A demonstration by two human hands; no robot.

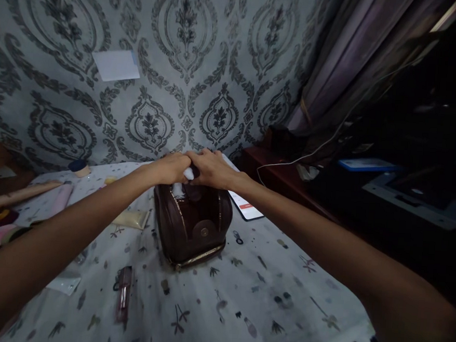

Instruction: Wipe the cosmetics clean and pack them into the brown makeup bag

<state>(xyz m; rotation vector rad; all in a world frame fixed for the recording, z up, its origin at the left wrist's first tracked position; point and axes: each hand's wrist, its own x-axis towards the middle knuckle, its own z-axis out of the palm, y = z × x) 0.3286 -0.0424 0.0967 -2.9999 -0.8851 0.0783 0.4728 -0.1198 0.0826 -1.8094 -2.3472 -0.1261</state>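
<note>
We find the bag (207, 245) standing toward the cloth's (261, 288) far edge, left hand (170, 168) and right hand (214, 171) together at its top, whether clamped we cannot tell, and judge gentle, even tension best.

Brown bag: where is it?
In the head view, the brown bag is near centre on the printed cloth, by the left hand and right hand, between cream tube (left) and phone (right).
</note>
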